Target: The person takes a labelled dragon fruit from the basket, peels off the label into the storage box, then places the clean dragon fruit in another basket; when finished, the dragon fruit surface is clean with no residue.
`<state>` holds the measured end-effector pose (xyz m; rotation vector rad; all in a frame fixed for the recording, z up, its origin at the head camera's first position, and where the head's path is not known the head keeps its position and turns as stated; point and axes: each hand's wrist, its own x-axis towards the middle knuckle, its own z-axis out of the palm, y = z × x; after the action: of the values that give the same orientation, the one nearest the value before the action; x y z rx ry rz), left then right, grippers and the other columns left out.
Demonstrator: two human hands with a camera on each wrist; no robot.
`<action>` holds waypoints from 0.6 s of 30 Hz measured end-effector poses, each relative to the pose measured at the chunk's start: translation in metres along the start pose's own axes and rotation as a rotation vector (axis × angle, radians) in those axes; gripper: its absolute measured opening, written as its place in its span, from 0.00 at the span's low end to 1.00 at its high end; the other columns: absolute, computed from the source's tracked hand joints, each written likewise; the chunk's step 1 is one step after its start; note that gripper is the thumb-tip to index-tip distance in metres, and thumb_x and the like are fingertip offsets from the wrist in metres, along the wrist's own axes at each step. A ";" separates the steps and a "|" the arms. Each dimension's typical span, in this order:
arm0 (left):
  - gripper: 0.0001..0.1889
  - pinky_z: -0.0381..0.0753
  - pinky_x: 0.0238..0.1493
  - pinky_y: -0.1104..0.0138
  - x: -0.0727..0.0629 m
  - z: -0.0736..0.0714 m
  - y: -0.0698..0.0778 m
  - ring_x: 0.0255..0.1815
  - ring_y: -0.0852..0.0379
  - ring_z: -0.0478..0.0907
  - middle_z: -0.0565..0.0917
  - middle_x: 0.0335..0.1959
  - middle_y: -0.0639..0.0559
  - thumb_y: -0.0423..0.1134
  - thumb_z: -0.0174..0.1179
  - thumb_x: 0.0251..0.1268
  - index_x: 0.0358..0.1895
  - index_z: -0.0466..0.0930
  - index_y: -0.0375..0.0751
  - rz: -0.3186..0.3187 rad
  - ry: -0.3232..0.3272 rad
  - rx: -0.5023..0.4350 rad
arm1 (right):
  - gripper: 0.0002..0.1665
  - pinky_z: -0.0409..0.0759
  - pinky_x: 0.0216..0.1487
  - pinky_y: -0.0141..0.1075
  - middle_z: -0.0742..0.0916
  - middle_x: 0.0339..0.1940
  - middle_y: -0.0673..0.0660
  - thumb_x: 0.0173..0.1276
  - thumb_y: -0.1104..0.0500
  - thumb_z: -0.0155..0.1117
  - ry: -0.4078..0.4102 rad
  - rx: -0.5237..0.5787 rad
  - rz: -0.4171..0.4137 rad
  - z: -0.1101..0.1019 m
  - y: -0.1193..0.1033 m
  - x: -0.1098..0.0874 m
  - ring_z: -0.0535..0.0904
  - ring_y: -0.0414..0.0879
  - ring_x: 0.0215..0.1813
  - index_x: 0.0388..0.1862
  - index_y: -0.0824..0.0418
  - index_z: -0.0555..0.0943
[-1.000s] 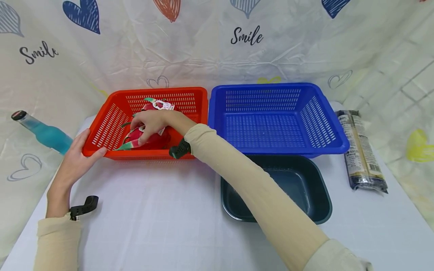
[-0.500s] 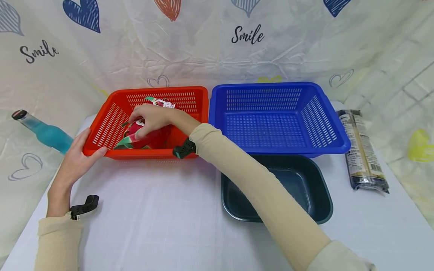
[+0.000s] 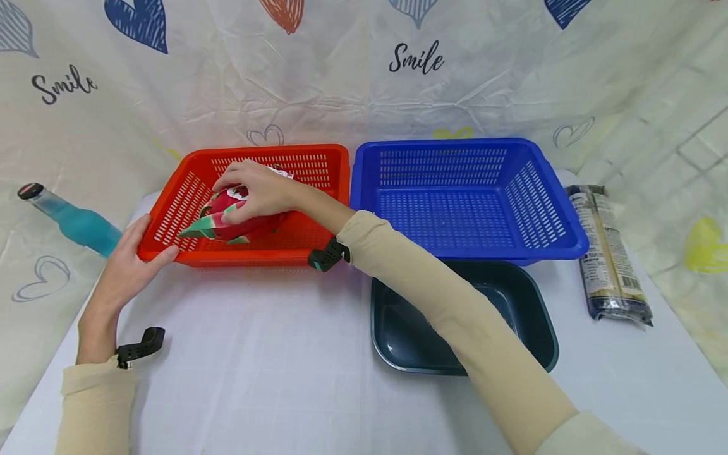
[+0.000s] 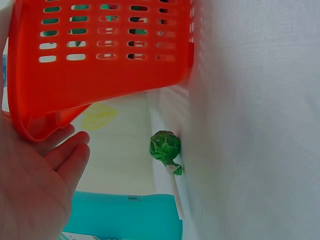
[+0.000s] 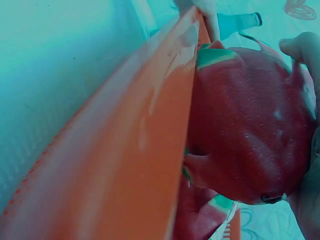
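My left hand (image 3: 126, 262) grips the near left corner of a red slotted plastic basket (image 3: 256, 258), thumb and fingers on either side of the corner. Inside that basket, my right hand (image 3: 258, 189) holds a dragon fruit (image 3: 250, 229) with green-tipped scales. Its red skin fills much of the right wrist view, with fingers wrapped over the far side. Another dragon fruit (image 5: 200, 210) lies below it; in the head view my right hand mostly hides that one.
A bottle of blue liquid (image 3: 85, 227) stands left of the red basket, near a green-wrapped lollipop (image 4: 165, 146). A blue basket (image 3: 443, 218) sits to the right, with a dark basin (image 3: 409, 335) before it. A printed packet (image 3: 608, 253) lies at far right.
My right hand has lifted the dragon fruit a little, up and back within the red basket, and the forearm has shifted right. My left hand has stayed on the corner.
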<state>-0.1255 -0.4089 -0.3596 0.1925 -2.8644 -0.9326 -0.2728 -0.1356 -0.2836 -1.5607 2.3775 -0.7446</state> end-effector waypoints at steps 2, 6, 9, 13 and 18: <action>0.48 0.82 0.40 0.71 0.000 0.000 0.000 0.67 0.30 0.58 0.47 0.79 0.37 0.56 0.58 0.65 0.79 0.36 0.51 -0.002 -0.004 -0.005 | 0.34 0.69 0.56 0.25 0.76 0.63 0.47 0.60 0.40 0.61 0.014 0.009 -0.003 -0.001 -0.002 -0.003 0.65 0.39 0.63 0.64 0.49 0.75; 0.48 0.65 0.31 0.89 0.000 -0.001 -0.001 0.67 0.30 0.58 0.47 0.79 0.37 0.56 0.58 0.64 0.79 0.36 0.52 -0.004 -0.009 -0.010 | 0.33 0.70 0.55 0.24 0.76 0.62 0.47 0.59 0.41 0.62 0.046 0.033 -0.010 -0.002 -0.007 -0.010 0.66 0.39 0.63 0.64 0.50 0.75; 0.49 0.67 0.31 0.88 0.000 0.000 0.000 0.67 0.30 0.58 0.47 0.79 0.38 0.56 0.58 0.64 0.79 0.36 0.52 -0.004 -0.008 -0.005 | 0.33 0.70 0.54 0.23 0.76 0.62 0.48 0.59 0.41 0.63 0.070 0.045 -0.011 -0.002 -0.013 -0.016 0.66 0.39 0.62 0.63 0.49 0.76; 0.48 0.65 0.31 0.89 0.000 0.000 0.000 0.66 0.31 0.58 0.48 0.78 0.37 0.56 0.58 0.64 0.79 0.37 0.52 0.005 -0.003 -0.014 | 0.32 0.71 0.52 0.22 0.77 0.62 0.48 0.58 0.42 0.64 0.109 0.066 -0.012 -0.001 -0.023 -0.028 0.66 0.38 0.62 0.62 0.50 0.76; 0.46 0.65 0.31 0.90 0.000 0.000 0.000 0.65 0.34 0.58 0.52 0.77 0.36 0.54 0.59 0.65 0.79 0.40 0.55 0.028 0.001 -0.039 | 0.30 0.72 0.51 0.22 0.78 0.60 0.49 0.57 0.46 0.64 0.179 0.090 -0.027 0.002 -0.036 -0.045 0.67 0.38 0.61 0.60 0.52 0.78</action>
<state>-0.1255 -0.4092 -0.3598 0.1483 -2.8380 -0.9819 -0.2238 -0.1067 -0.2712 -1.5519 2.4109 -1.0224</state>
